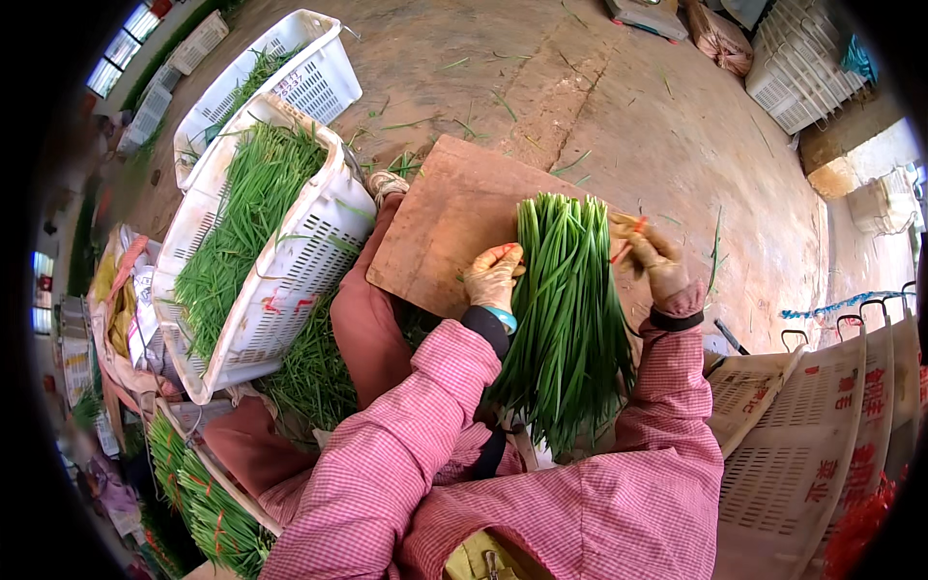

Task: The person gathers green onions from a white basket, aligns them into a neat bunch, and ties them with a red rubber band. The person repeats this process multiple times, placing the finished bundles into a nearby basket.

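A thick bundle of long green leafy stalks, like garlic chives (569, 312), lies across a brown wooden board (449, 210), its cut ends pointing away from me. My left hand (494, 277), in a stained thin glove, is at the bundle's left side with fingers curled and a bit of red tie at the fingertips. My right hand (652, 254), gloved too, is right of the bundle, its fingers pinched on a red tie (622, 250). Part of the tie is hidden by the stalks and fingers.
At left a white plastic crate (290, 290) holds loose green stalks, with another crate (319, 80) behind it. Tied bundles (217, 507) fill a container at lower left. Large crates (790, 449) stand at lower right. Loose stalks lie on the floor (464, 94).
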A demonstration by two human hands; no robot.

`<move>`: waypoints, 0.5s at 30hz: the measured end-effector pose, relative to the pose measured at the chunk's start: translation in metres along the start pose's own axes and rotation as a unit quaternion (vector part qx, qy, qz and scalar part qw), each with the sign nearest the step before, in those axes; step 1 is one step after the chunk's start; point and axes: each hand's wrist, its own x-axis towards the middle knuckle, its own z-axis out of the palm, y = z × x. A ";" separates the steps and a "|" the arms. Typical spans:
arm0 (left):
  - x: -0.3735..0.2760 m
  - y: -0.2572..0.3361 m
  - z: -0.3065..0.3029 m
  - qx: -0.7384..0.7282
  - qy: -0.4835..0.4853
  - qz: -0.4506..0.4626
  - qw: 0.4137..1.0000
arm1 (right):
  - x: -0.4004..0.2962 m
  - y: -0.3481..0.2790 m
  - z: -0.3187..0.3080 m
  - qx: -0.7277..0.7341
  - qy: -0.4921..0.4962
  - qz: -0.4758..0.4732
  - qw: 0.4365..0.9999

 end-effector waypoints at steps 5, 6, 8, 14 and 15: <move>0.010 -0.025 0.011 -0.034 0.009 0.079 0.996 | 0.024 -0.014 0.082 -0.140 -0.228 0.003 0.964; 0.008 -0.020 0.011 -0.071 -0.005 0.086 0.994 | 0.026 -0.003 0.091 -0.205 -0.249 0.013 0.947; 0.004 -0.011 0.009 -0.005 0.026 0.006 1.000 | 0.031 0.007 0.093 -0.244 -0.204 0.125 0.940; 0.012 -0.005 -0.002 -0.133 -0.021 -0.085 0.987 | 0.037 0.004 0.102 -0.446 -0.194 0.040 0.873; 0.013 -0.005 -0.002 -0.146 -0.025 -0.086 0.985 | 0.039 -0.001 0.104 -0.463 -0.215 0.048 0.859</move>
